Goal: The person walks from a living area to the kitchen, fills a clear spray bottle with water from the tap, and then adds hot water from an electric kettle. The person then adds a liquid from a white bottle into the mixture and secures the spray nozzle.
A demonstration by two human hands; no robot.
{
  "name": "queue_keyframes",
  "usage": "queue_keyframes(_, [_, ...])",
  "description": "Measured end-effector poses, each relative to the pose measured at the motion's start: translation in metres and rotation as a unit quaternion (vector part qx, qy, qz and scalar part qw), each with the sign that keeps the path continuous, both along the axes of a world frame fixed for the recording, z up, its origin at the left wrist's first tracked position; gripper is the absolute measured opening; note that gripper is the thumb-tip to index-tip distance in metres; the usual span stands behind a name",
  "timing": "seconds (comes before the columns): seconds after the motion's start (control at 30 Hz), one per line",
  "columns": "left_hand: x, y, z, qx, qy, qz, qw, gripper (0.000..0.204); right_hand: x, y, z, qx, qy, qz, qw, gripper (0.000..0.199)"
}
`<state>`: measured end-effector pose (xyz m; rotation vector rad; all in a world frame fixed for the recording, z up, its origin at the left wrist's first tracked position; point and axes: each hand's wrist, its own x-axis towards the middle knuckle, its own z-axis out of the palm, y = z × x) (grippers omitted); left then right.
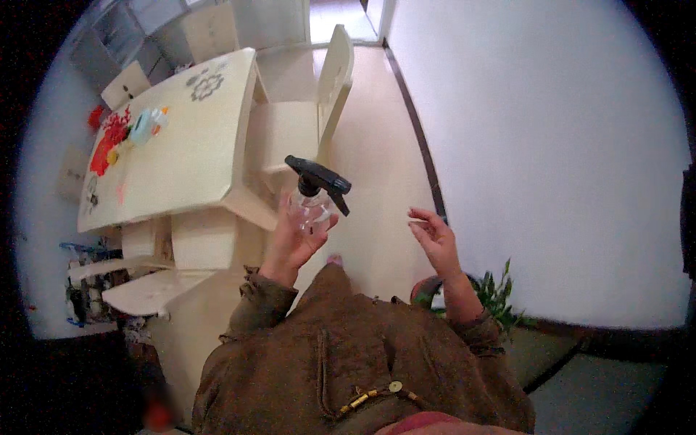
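In my left hand [290,245] is a spray bottle [312,208] with a clear body and a black trigger head. My fingers wrap round the body, and the bottle stands roughly upright with its nozzle toward the right. To the right, my right hand [433,237] is raised in the air with nothing in it; its fingers are bent, with gaps showing between them. A green leafy plant [496,293] is close to my right forearm, partly hidden behind the arm and sleeve.
A cream dining table [181,163] on the left bears red flowers [116,134] and a light blue container [143,128]. A cream chair [336,94] stands at its right side, another chair [156,290] at its near side. A white wall [551,159] runs along the right, and a doorway [344,20] lies ahead.
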<state>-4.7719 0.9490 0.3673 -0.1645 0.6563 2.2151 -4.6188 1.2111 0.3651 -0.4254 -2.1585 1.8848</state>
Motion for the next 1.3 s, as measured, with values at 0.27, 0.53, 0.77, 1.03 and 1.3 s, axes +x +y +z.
queue_keyframes(0.27, [-0.187,0.125,0.017,0.039,-0.015,-0.009,0.999,0.061,-0.173,0.121,-0.006,0.039,-0.025,-0.014,0.999,0.034])
queue_keyframes(0.53, [-0.359,0.303,0.005,0.071,-0.049,-0.035,0.996,0.060,-0.267,0.314,-0.024,0.008,-0.069,-0.142,0.987,0.033])
queue_keyframes(0.77, [-0.497,0.451,0.023,0.081,-0.032,0.007,0.996,0.056,-0.456,0.466,-0.038,0.017,-0.096,-0.079,0.992,0.033])
queue_keyframes(1.03, [-0.662,0.547,0.029,0.061,-0.059,0.106,0.991,0.057,-0.762,0.605,0.007,0.112,-0.063,0.088,0.988,0.030])
queue_keyframes(1.3, [-0.897,0.611,0.020,-0.024,0.005,0.168,0.985,0.058,-0.974,0.731,-0.050,0.136,-0.101,0.032,0.985,0.028])
